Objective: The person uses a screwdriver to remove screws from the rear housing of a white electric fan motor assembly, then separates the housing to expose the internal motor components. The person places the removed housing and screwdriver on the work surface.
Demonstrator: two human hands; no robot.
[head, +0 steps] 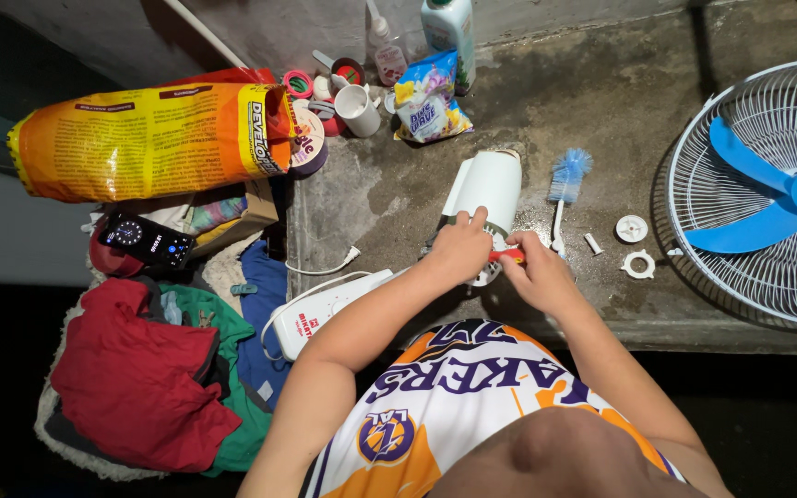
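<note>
A large round fan grille [740, 175] with blue blades [791, 198] lay flat at the right of the wet concrete counter [601, 101]. At the far left, a big orange and yellow sack [140, 138] lay on its side, its open mouth toward the counter, small dark print covering its yellow face. Below it sat a heap of clothes [140, 378], red on top, green and blue beneath, with a dark phone [145, 240] resting above the heap.

The white fan motor housing [489, 184] stood near the middle of the counter, just in front of the person. The left hand [458, 249] pressed on its lower end, fingers curled over it and the index finger stretched up along the casing. The right hand [537, 272] was closed around a red-handled tool [507, 255], whose tip met the housing between the two hands. A white fan base [325, 309] with a red label lay at the counter's edge beside the left forearm, its cord [325, 267] looping nearby.

At the back stood a white and green bottle [449, 37], a blue, white and yellow pouch [431, 106] leaning in front of it, a white cup [357, 109] tipped over, and a small clear bottle [385, 51]. A blue-bristled brush [565, 189] lay just right of the housing. Two small white round parts [634, 244] lay between brush and grille.
</note>
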